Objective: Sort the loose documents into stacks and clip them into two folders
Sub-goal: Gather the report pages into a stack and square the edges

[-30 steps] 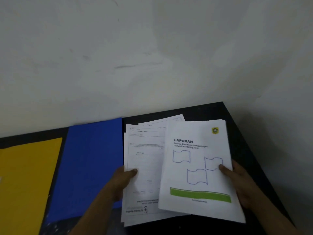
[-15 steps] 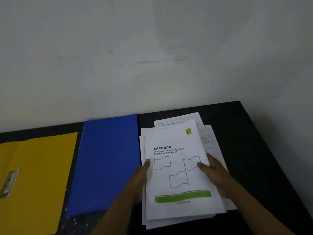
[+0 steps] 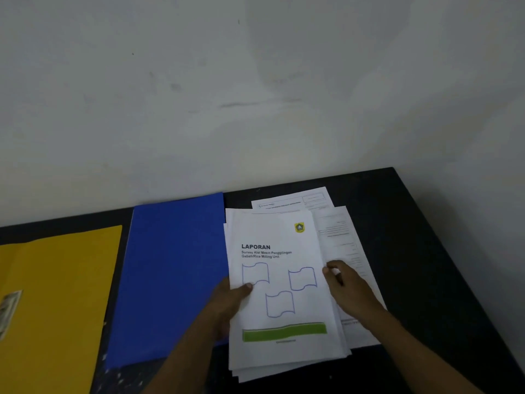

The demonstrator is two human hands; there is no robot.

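Both hands on the paper pile. Left hand (image 3: 233, 297) grips the left edge of the LAPORAN report (image 3: 279, 237), thumb lying on the cover, the other fingers hidden beneath. Right hand (image 3: 350, 291) pinches the report's right edge, fingers curled, knuckles up.

Report lies face up on top of the pile, near the table's right end, title upright to the viewer: yellow crest top right, three blue outlined shapes mid-page, green band low on the page. More white sheets sit under it, edges stepped out at the near side.

Printed sheets (image 3: 338, 231) fan out from beneath to the right, and another form (image 3: 289, 201) shows past the far edge; their text is too small to read.

Blue folder (image 3: 173, 274) lies closed just beside the pile on the left, its near right corner under the left wrist. Yellow folder (image 3: 56, 294) lies further left, open, a metal fastener (image 3: 8, 311) at its left side.

All of it rests on a black table (image 3: 414, 251) pushed against a pale wall (image 3: 255, 81).
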